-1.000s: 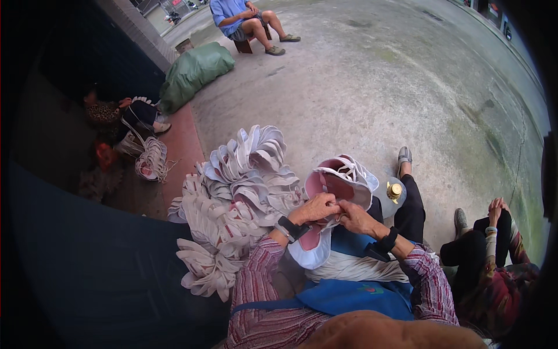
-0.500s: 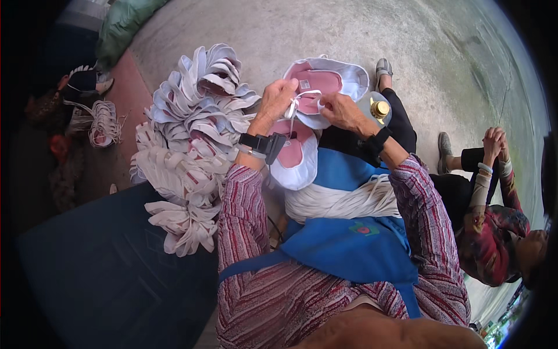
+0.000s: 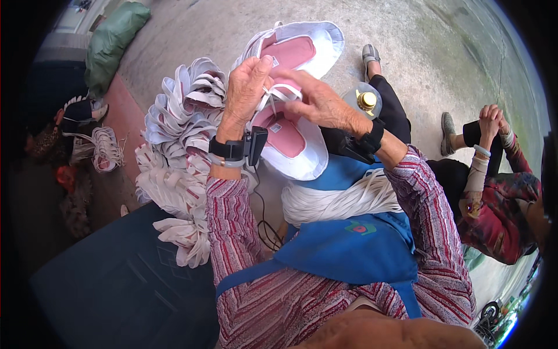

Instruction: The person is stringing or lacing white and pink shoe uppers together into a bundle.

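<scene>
A pair of white shoes with pink insoles hangs above my lap, joined by white lacing. The far shoe [image 3: 329, 47] lies beyond my hands, and the near shoe [image 3: 314, 157] tilts toward my lap. My left hand [image 3: 245, 93] is closed, thumb and fingertips pinched on the white shoelace beside the shoes. From the right, my right hand [image 3: 325, 106] curls its fingers and thumb about a loop of the shoelace [image 3: 285, 91]. Its fingers partly cover the space between the two shoes. Bundled white laces [image 3: 343, 198] lie across my blue apron [image 3: 331, 247].
A large heap of white shoe pieces [image 3: 174, 174] stands left of my left arm. Beyond it are a laced bundle [image 3: 106, 150] and a green sack [image 3: 116, 43]. A clear container with a gold cap [image 3: 367, 102] is by my right hand. Another person [image 3: 494, 215] sits at right, hands clasped.
Both hands and the shoes have shifted left. The far shoe has moved farther away and the two shoes look more spread. My right hand has come closer over the shoelace loop.
</scene>
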Demonstrator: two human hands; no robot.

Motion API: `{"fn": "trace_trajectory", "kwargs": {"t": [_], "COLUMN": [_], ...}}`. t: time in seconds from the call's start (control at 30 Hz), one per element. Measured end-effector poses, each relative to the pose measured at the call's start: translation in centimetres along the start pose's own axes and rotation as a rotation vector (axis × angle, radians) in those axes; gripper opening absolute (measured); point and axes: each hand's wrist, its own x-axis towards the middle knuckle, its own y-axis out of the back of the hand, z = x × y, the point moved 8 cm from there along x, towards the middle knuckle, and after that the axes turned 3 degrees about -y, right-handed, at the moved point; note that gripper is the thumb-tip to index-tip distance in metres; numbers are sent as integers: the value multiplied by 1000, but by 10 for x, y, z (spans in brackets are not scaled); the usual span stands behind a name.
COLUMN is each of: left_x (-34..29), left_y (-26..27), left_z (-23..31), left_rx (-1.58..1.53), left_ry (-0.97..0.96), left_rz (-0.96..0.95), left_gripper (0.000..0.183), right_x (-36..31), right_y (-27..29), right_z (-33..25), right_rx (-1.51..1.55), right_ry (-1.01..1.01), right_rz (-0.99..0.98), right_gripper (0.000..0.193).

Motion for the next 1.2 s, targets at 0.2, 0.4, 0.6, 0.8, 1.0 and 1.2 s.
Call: {"fn": "trace_trajectory", "kwargs": {"t": [0.2, 0.4, 0.6, 0.8, 1.0, 1.2], "left_x": [-2, 5, 4, 18, 38, 52], "left_y": [1, 4, -41, -55, -52, -43], "left_z": [5, -40, -97, -116, -131, -128], "left_rx": [52, 238, 460, 415, 384, 455], "left_ry": [19, 107, 74, 146, 210, 184], "left_rz": [-1, -87, -387, -471, -431, -389], "left_gripper": [35, 30, 21, 24, 23, 28], "right_x": [6, 11, 2, 13, 38, 51], "right_y": [-19, -6, 31, 56, 71, 85], "right_z": [2, 30, 85, 113, 119, 125], "right_rx": [59, 242, 107, 315, 358, 589], "right_ry": [-5, -106, -305, -426, -506, -591], "right_rz": [-138, -139, -208, -120, -4, 121], "right_gripper": [23, 18, 23, 25, 21, 25]}}
